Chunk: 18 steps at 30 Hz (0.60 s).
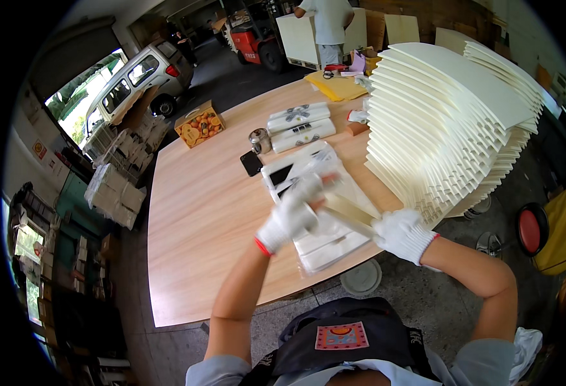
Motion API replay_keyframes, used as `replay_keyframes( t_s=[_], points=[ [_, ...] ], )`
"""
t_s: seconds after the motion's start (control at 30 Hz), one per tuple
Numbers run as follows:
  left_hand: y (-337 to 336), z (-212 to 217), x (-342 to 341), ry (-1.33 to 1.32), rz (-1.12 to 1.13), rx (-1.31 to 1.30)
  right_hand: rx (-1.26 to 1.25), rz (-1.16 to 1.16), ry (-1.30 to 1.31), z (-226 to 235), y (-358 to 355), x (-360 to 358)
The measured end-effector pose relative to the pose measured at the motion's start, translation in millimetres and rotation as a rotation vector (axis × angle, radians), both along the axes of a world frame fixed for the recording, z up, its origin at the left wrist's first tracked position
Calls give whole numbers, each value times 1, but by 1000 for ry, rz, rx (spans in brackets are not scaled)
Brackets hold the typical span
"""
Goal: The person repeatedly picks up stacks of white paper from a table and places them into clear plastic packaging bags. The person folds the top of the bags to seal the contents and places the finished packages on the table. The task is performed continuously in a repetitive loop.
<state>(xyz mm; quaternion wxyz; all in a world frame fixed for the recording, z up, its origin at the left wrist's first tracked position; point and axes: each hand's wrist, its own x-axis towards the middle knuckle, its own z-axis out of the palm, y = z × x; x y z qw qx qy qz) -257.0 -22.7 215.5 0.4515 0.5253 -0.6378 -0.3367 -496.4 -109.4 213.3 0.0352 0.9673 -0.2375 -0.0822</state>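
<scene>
My right hand [402, 235], in a white knitted glove, is closed on the near right end of a cream flat panel [350, 215], held tilted over the table. My left hand [296, 209], in a white glove with a red cuff and bare fingertips, is at the panel's far left end. Motion smears its fingers, so I cannot tell whether it grips anything. Beneath both hands lies a pile of clear and white plastic bags [324, 253] with dark printed patches. To the right, a tall, fanned stack of cream panels [437, 122] leans over the table's edge.
On the wooden table [199, 219] are a black phone [251, 163], a metal jar [260, 140], two white rolls [303, 134], a fruit-printed box [199, 125] and yellow packaging [341, 86]. A white bucket [361, 278] stands below the near edge. Beyond are a person [330, 26] and a red forklift [247, 40].
</scene>
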Motion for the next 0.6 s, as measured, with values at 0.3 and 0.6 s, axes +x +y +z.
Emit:
replay_keyframes(
  t_s=[0.3, 0.6],
  points=[
    [32, -62, -76, -397, 109, -380, 870, -189, -602, -86, -39, 70],
    [25, -70, -79, -300, 263, -250, -398, 346, -656, -101, 15, 88]
  ],
)
